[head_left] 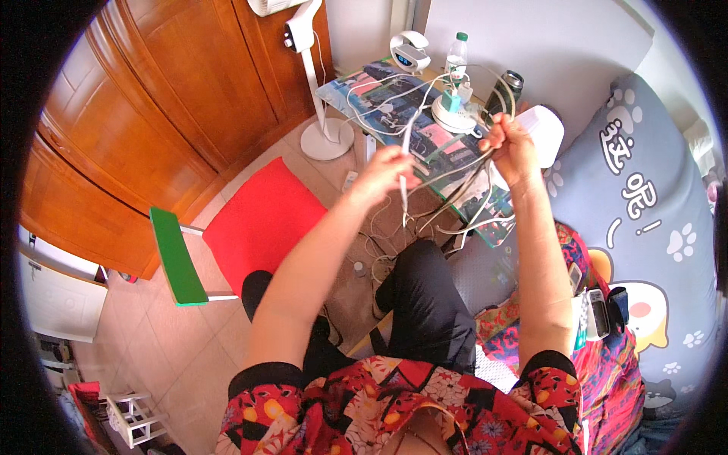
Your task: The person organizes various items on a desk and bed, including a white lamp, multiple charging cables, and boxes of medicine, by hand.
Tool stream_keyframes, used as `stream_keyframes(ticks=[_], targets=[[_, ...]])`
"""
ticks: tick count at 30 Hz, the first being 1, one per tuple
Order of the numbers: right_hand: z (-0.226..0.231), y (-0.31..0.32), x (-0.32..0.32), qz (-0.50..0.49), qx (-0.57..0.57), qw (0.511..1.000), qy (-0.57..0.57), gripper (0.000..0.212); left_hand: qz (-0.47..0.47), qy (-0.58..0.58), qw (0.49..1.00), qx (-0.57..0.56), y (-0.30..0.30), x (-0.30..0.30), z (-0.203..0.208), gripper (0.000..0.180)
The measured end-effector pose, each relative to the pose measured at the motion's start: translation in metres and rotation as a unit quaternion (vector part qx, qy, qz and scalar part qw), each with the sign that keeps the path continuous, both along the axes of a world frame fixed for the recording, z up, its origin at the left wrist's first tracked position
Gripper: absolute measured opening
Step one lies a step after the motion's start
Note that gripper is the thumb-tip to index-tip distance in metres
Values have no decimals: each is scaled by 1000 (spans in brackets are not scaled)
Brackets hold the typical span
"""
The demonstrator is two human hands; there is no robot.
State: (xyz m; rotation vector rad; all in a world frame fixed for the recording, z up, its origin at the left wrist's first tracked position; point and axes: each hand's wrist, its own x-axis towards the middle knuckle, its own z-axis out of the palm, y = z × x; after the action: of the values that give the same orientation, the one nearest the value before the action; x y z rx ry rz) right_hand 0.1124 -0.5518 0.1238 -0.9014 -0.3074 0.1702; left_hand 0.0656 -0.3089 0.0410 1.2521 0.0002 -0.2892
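The head view is filled at its left by a brown wooden wardrobe (152,98), and below it a chair with a green backrest (177,258) and a red seat (262,224) is seen standing on the tiled floor (189,349). Further right, a white standing fan (315,76) is set near the corner of a glass-topped table (364,95) with a printed cover. The left hand (383,176) is raised in front of this table, and its fingers are closed on a white cable (404,163), which is pinched near its middle and hangs down below the grip. From there the strands are carried across to the right hand (512,148), which is held slightly higher and is clenched around a bundle of white and grey cables (462,171); loops of the bundle are seen rising above the fist and trailing beneath it toward the black trousers (425,303). The cables are thus stretched between the two hands, just above the table edge. Behind them, on the table, a clear bottle with a green cap (456,53), a small round clock (409,53) and a white round charging hub (453,114) are placed. At the far right, a grey-blue pillow with a cartoon print (644,205) is laid on the bed.
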Motion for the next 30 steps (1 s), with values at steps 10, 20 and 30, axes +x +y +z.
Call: stream_keyframes(ticks=[10,20,30], targets=[[19,-43,6,-305,-435,841,-102,22,299,-399,762,413,150,59,33,20],[-10,-33,-4,-407,-684,502,-339,45,136,-81,978,-137,67,46,133,26],[-22,-17,-30,-402,-743,400,-356,59,3,-184,973,140,43,57,170,23]])
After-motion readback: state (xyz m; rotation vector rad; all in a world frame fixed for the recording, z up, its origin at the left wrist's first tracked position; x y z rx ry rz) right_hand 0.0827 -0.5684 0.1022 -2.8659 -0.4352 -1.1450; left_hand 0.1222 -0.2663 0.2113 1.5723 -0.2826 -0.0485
